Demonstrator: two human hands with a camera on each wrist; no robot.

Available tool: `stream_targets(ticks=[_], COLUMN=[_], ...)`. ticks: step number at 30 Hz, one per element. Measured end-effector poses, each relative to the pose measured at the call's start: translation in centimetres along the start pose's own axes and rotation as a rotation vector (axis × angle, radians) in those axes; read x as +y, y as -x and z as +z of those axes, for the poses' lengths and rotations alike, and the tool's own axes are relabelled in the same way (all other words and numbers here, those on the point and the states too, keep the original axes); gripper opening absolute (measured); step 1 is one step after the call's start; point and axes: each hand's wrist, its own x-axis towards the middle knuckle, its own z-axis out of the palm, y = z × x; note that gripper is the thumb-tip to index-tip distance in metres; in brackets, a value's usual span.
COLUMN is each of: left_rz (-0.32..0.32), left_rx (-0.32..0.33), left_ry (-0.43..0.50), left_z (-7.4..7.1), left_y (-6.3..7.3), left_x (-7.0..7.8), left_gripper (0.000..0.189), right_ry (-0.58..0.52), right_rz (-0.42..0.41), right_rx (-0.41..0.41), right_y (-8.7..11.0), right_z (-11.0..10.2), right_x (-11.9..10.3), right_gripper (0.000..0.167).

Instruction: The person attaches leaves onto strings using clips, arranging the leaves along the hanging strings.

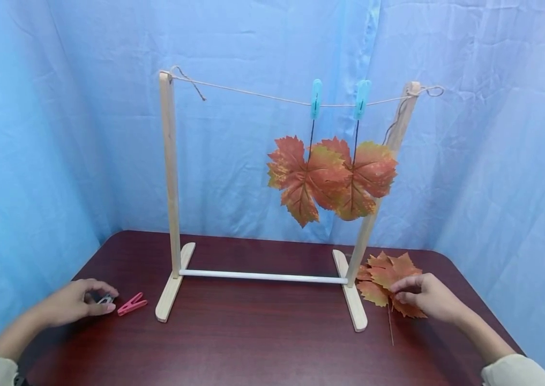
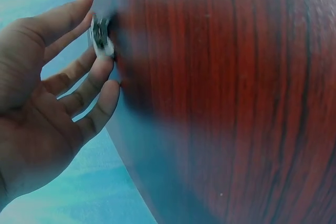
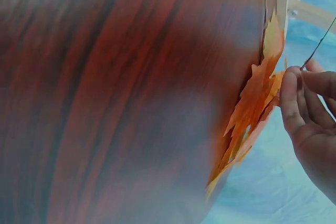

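Observation:
My left hand (image 1: 76,303) is low over the table's left side, thumb and fingers spread around a grey clothespin (image 1: 106,299). In the left wrist view this clothespin (image 2: 102,36) lies by the fingertips, and the thumb stands apart from it. A pink clothespin (image 1: 132,304) lies just to its right. At the right, my right hand (image 1: 433,297) pinches an artificial autumn leaf by its thin stem, over a small pile of orange leaves (image 1: 383,273). The right wrist view shows the dark stem (image 3: 319,46) rising from the pinching fingertips (image 3: 290,77).
A wooden frame (image 1: 170,177) with a white crossbar (image 1: 262,276) stands mid-table. From its string (image 1: 253,93), two blue clothespins (image 1: 316,99) hold two orange leaves (image 1: 301,182) on the right half. Blue curtains (image 1: 233,161) surround the dark red table (image 1: 253,332).

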Motion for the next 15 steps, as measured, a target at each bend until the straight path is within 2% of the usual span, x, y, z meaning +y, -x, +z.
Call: stream_targets(ticks=[9,15], left_rz=[0.015,0.043], left_rx=[0.054,0.144], left_ry=[-0.027,-0.094], left_z=[0.1,0.1], left_y=[-0.1,-0.6], left_x=[-0.1,0.4], left_gripper=[0.039,0.04], right_ry=[0.114,0.16], right_rz=[-0.018,-0.093], right_rx=[0.063,0.092], right_y=[-0.5,-0.7], right_z=[0.8,1.2], right_x=[-1.5,-2.4], right_gripper=[0.014,0.013])
